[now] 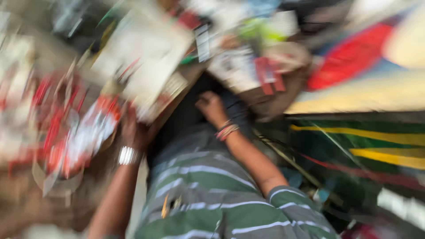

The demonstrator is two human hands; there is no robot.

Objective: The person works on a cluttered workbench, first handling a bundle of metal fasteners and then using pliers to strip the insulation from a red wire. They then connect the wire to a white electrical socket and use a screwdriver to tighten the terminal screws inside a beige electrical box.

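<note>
Two bare arms reach up through heavy blur. At ten o'clock the left hand (135, 132) touches red-and-white packets (84, 132); its grip cannot be told. At twelve o'clock the right hand (211, 108) rests clenched on dark cloth (234, 110).

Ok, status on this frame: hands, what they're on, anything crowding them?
Left hand on red-and-white packets, grip blurred. Right hand down in dark gap, apparently empty. Cardboard box and loose papers crowd both. Heavy motion blur.

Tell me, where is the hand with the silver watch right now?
In the head view, the left hand is left of centre, against a blurred red-and-white packet, below a pale board.
</note>
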